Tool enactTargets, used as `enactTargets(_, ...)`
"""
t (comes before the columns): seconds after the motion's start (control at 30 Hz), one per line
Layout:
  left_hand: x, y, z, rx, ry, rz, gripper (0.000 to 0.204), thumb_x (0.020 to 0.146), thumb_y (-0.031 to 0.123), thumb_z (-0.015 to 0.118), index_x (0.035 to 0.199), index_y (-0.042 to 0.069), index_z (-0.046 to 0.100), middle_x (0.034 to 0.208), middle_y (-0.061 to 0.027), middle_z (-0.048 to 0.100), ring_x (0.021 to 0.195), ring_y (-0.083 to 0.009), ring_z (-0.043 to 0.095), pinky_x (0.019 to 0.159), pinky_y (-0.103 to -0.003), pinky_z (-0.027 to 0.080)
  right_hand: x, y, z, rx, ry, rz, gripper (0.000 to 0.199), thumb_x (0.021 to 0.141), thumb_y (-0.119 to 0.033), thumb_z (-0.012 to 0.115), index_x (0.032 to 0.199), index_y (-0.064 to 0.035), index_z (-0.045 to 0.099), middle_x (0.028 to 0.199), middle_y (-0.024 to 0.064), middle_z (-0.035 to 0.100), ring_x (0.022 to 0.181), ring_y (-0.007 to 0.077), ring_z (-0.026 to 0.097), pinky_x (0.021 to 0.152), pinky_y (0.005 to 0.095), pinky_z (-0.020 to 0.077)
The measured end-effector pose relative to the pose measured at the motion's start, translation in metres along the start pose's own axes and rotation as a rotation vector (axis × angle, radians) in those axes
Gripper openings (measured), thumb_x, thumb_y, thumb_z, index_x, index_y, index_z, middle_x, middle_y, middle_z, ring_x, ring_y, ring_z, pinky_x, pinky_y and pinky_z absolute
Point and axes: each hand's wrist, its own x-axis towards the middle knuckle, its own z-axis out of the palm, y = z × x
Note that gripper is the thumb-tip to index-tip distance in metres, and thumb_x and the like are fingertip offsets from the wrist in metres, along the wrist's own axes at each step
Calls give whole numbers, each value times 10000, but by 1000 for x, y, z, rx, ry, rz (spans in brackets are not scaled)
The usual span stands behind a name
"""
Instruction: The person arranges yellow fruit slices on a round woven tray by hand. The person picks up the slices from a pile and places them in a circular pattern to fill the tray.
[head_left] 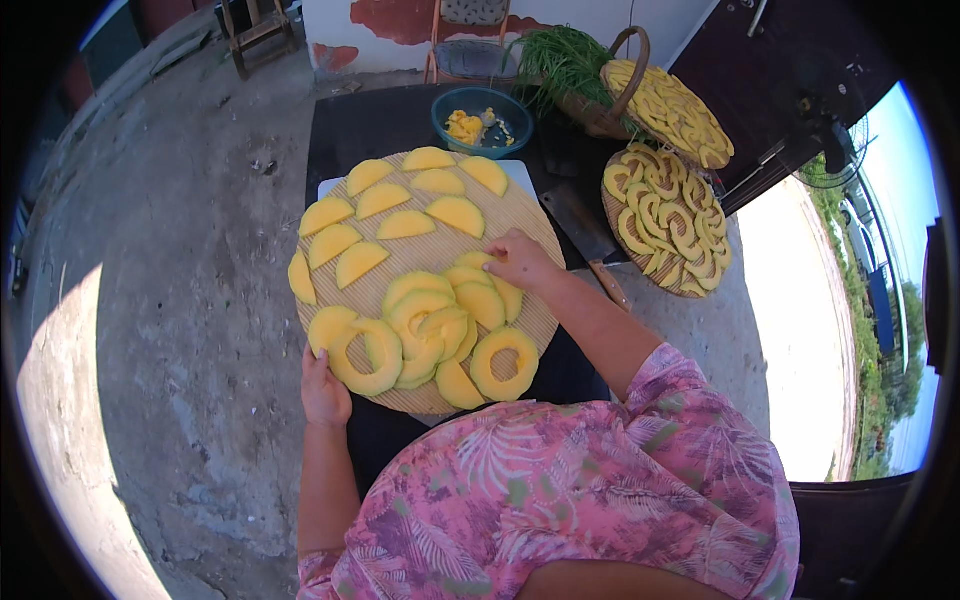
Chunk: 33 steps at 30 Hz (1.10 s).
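At the near rim of the round tray [432,252], the left hand [326,392] touches the edge, fingers too hidden to judge; beyond, its heaped squash slices [428,318] could slide if tugged; farther, the right hand [520,262] pinches one slice [472,260].

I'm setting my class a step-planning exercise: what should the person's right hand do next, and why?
Probably ease the yellow, green-edged slice at the right hand onto the bare middle of the round, ribbed tan tray: the yellow half-moon slices beyond lie mostly spread out, while the yellow, green-edged rings and slices nearer the body overlap.
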Motion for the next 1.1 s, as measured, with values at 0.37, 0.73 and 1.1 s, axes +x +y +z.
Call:
enactTargets(0.37, -1, -2, -1, -39, 43, -23, 366, 903, 76, 384, 1259, 1, 345, 1258, -125, 433, 1179, -225, 402, 1014, -349, 304, -5, -16, -33, 489, 133, 106, 147, 801, -85, 569, 931, -14, 567, 870, 115, 604, 760, 191, 579, 711, 288, 455)
enactTargets(0.73, -1, 0, 4, -6, -13, -12, 354, 902, 106, 410, 1241, 6, 383, 1247, -108, 452, 1171, -212, 411, 1007, -342, 305, 69, 65, -25, 244, 103, 164, 271, 814, -125, 524, 1073, -75, 588, 1002, 127, 594, 954, 257, 556, 847, 320, 421)
enactTargets(1.1, -2, -1, 2, 19, 44, -30, 357, 901, 88, 404, 1246, 11, 358, 1241, -100, 447, 1164, -205, 413, 1004, -332, 309, 44, 74, -10, -158, 268, -1, 390, 714, -262, 655, 1066, -101, 605, 1121, 101, 522, 1084, 265, 458, 929, 361, 368)
